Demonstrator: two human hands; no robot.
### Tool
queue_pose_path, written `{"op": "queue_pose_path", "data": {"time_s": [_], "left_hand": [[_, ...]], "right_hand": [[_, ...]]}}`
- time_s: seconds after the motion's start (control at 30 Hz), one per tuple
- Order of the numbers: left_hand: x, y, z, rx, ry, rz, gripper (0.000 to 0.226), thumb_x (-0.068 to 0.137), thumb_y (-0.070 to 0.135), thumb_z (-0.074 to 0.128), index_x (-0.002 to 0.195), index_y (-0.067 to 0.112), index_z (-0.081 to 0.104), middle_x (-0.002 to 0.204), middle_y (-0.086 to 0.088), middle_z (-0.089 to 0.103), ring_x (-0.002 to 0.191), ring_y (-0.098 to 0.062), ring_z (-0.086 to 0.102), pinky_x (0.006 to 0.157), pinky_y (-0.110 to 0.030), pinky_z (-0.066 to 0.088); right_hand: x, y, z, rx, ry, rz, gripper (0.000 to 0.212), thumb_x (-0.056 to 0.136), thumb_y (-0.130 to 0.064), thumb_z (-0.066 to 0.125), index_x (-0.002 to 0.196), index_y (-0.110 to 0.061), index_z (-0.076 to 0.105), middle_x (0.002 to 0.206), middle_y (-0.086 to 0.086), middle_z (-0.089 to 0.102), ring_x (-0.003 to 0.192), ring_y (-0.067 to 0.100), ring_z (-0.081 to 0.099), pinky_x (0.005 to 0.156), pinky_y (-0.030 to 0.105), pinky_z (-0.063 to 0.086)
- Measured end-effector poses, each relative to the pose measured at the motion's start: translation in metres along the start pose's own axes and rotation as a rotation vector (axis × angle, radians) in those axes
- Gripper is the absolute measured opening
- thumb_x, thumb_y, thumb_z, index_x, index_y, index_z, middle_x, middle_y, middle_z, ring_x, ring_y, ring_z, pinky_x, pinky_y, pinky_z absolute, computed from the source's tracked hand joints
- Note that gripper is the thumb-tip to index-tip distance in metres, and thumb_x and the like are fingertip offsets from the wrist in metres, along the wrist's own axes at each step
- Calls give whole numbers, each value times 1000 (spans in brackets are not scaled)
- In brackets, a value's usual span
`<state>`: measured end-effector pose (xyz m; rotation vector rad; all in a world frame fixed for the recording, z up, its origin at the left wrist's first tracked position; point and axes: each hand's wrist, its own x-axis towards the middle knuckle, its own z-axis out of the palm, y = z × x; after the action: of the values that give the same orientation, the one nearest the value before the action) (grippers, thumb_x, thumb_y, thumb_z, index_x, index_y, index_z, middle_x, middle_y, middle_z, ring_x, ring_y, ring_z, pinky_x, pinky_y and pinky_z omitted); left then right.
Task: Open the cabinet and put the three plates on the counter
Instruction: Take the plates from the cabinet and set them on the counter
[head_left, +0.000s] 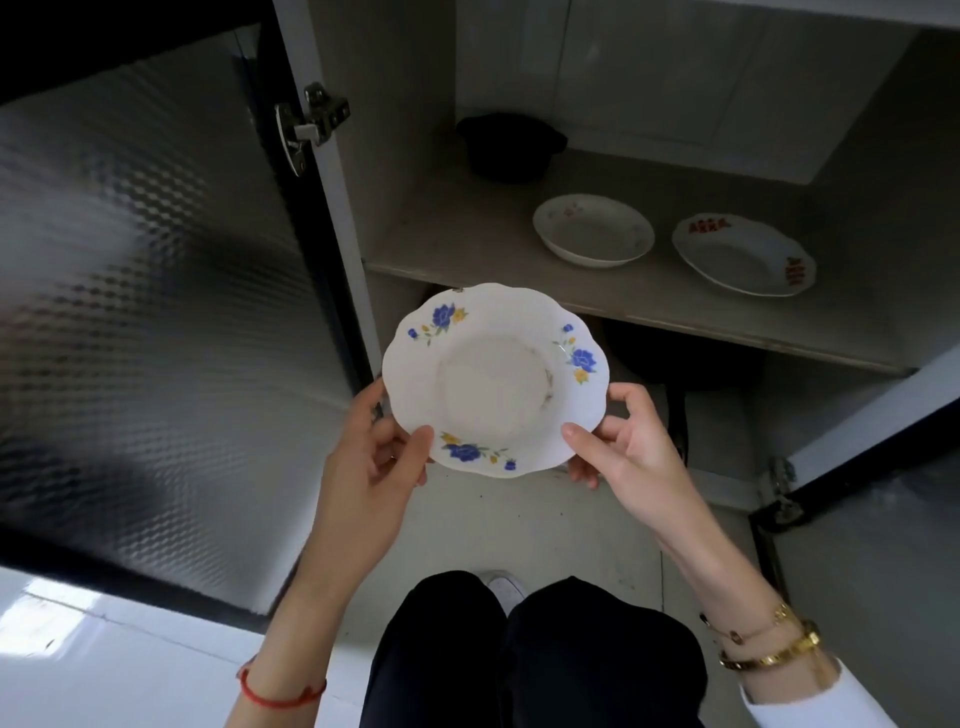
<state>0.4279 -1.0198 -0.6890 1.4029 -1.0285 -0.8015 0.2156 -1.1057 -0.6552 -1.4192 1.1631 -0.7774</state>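
Note:
A white plate with blue and yellow flowers (496, 379) is held level in front of the open cabinet. My left hand (371, 457) grips its lower left rim and my right hand (626, 447) grips its lower right rim. Two more plates rest on the cabinet shelf (467, 244): a plain white one with faint pink flowers (593, 230) and, to its right, one with red flowers (744, 253). Both cabinet doors stand open.
The left door (156, 322) with its patterned metal face swings out at the left; the right door (872, 415) hangs open at the right. A black pot (510, 148) sits at the shelf's back. A dark pan (680, 358) lies below the shelf. My knees are at the bottom.

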Motion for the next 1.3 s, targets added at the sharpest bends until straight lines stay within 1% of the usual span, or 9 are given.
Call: {"op": "queue_pose_path", "data": {"time_s": [0.13, 0.37, 0.6, 0.73, 0.83, 0.97, 1.07, 1.2, 1.3], "left_hand": [[-4, 2, -5, 37, 24, -4, 51, 85, 34, 59, 130, 47, 41, 89, 7, 73, 62, -6, 60, 68, -26, 51], [1, 1, -7, 101, 58, 12, 52, 91, 20, 61, 135, 40, 40, 89, 10, 74, 65, -8, 63, 66, -17, 54], [13, 5, -4, 118, 92, 5, 53, 91, 21, 61, 135, 42, 40, 91, 9, 74, 67, -9, 65, 65, -16, 54], [22, 28, -4, 157, 102, -35, 53, 92, 21, 61, 135, 42, 38, 88, 6, 73, 66, -10, 64, 67, -22, 56], [22, 63, -6, 173, 106, -89, 54, 89, 30, 61, 137, 40, 37, 89, 5, 72, 70, -14, 66, 68, -35, 57], [15, 125, -15, 205, 80, -130, 53, 88, 34, 58, 137, 40, 36, 88, 4, 73, 69, -16, 65, 64, -43, 56], [7, 176, -24, 217, 66, -145, 51, 92, 32, 59, 136, 41, 36, 87, 3, 72, 68, -16, 64, 63, -40, 56], [-4, 249, -34, 229, 69, -173, 50, 93, 27, 58, 135, 42, 36, 79, 2, 70, 61, -13, 59, 54, -32, 49], [-11, 306, -41, 250, 70, -189, 50, 93, 28, 59, 135, 44, 36, 78, -1, 70, 62, -17, 61, 56, -40, 54]], "right_hand": [[-3, -2, 4, -2, -9, 3, 36, 91, -7, 62, 118, -11, 37, 81, 13, 71, 58, 19, 58, 53, 27, 43], [1, -1, 6, -22, -6, -6, 35, 90, -9, 63, 116, -15, 39, 78, 9, 72, 56, 16, 60, 53, 26, 44], [19, -3, 2, 37, -41, -28, 32, 90, -8, 63, 111, -19, 41, 77, 5, 73, 55, 14, 59, 51, 19, 45], [29, -22, -2, 72, -57, -10, 33, 91, -4, 61, 113, -14, 40, 73, -1, 73, 51, 13, 57, 52, 18, 46], [26, -51, -7, 75, -69, 41, 35, 91, -3, 60, 114, -16, 38, 76, 1, 73, 52, 13, 58, 52, 20, 46], [11, -104, -18, 47, -93, 96, 35, 91, -6, 61, 113, -21, 39, 81, 6, 74, 54, 15, 59, 53, 21, 46], [-8, -152, -26, 31, -120, 129, 36, 91, -7, 62, 114, -23, 39, 83, 5, 75, 55, 14, 60, 54, 21, 46], [-37, -223, -37, 14, -134, 156, 38, 91, -10, 63, 114, -27, 39, 85, -3, 75, 57, 11, 62, 56, 19, 49], [-59, -278, -47, 9, -125, 171, 37, 90, -8, 62, 116, -20, 38, 81, -6, 75, 55, 10, 62, 54, 16, 48]]}}
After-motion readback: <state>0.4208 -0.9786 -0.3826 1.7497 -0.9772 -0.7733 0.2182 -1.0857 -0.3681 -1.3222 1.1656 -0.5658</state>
